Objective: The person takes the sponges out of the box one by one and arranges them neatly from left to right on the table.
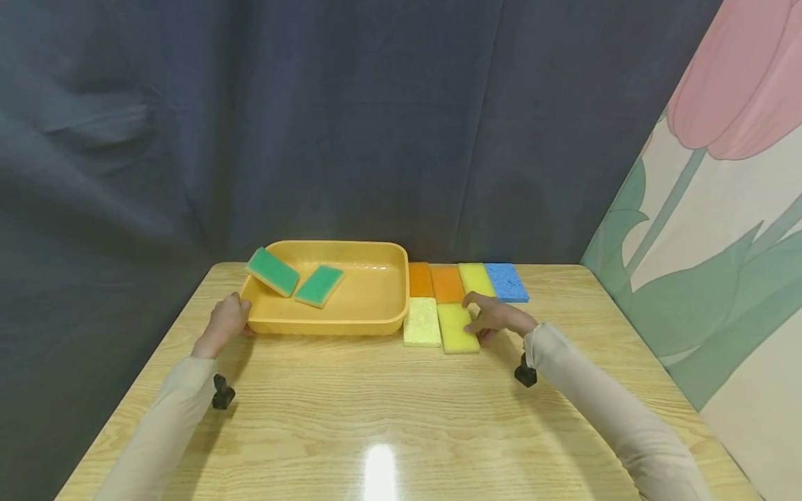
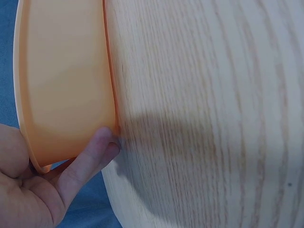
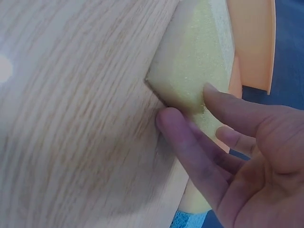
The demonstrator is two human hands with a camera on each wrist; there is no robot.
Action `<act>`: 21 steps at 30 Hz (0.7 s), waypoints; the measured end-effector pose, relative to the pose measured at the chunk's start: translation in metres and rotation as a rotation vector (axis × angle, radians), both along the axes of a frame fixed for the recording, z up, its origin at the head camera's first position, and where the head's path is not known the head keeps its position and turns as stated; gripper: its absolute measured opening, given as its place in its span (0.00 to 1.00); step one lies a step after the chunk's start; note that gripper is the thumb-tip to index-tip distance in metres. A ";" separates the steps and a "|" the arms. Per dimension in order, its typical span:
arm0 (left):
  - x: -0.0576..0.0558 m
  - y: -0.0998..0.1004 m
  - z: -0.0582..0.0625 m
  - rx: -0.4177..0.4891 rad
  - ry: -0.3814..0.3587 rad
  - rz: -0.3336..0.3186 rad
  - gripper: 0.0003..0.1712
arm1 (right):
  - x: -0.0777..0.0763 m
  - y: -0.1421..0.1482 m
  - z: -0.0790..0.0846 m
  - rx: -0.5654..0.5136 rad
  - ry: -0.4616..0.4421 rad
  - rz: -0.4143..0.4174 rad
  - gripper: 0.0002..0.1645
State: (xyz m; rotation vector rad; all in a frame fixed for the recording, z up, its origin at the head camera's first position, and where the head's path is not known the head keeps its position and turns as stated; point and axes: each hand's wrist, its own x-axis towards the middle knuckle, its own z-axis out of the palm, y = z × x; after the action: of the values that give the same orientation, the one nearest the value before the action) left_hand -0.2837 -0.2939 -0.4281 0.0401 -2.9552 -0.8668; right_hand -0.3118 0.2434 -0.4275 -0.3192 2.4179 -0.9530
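My left hand [image 1: 228, 319] grips the left end of a yellow-orange plastic tray [image 1: 326, 325]. In the left wrist view, the fingers lie along the tray's outer wall and the rim passes between them and the thumb. My right hand [image 1: 495, 316] is at the right edge of a yellow sponge [image 1: 456, 334] lying flat on the table. In the right wrist view, two spread fingertips touch this sponge [image 3: 190, 61] at its edge and top. Two green-topped sponges are in the tray: one [image 1: 273, 271] leans on the left rim, the other [image 1: 319, 285] lies on the bottom.
Beside the tray lie a pale yellow sponge [image 1: 422, 321], two orange sponges [image 1: 420, 280], another yellow sponge [image 1: 476, 278] and a blue sponge [image 1: 506, 282]. A dark curtain [image 1: 376, 125] hangs behind the wooden table [image 1: 301, 417]. At the right stands a flower-painted wall [image 1: 739, 264].
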 end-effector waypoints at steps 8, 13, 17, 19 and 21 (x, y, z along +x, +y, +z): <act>-0.003 -0.002 -0.002 0.014 -0.002 -0.006 0.18 | -0.005 -0.001 -0.004 -0.012 -0.007 -0.041 0.38; -0.004 -0.003 -0.004 0.011 0.001 -0.012 0.17 | -0.008 -0.003 -0.003 -0.007 -0.019 -0.041 0.37; -0.004 -0.003 -0.005 0.015 0.006 -0.010 0.17 | -0.011 -0.004 0.000 0.012 -0.019 -0.037 0.37; -0.005 -0.003 -0.005 0.018 0.009 -0.013 0.17 | -0.012 -0.005 0.001 0.017 -0.019 -0.044 0.37; -0.005 -0.003 -0.005 0.020 0.014 -0.018 0.17 | -0.012 -0.005 0.002 0.013 -0.018 -0.038 0.36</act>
State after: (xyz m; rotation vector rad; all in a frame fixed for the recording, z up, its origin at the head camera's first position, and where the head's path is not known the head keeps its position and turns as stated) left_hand -0.2890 -0.2973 -0.4333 0.0092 -2.9383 -0.8957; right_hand -0.3236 0.2385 -0.4258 -0.2599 2.4212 -0.9520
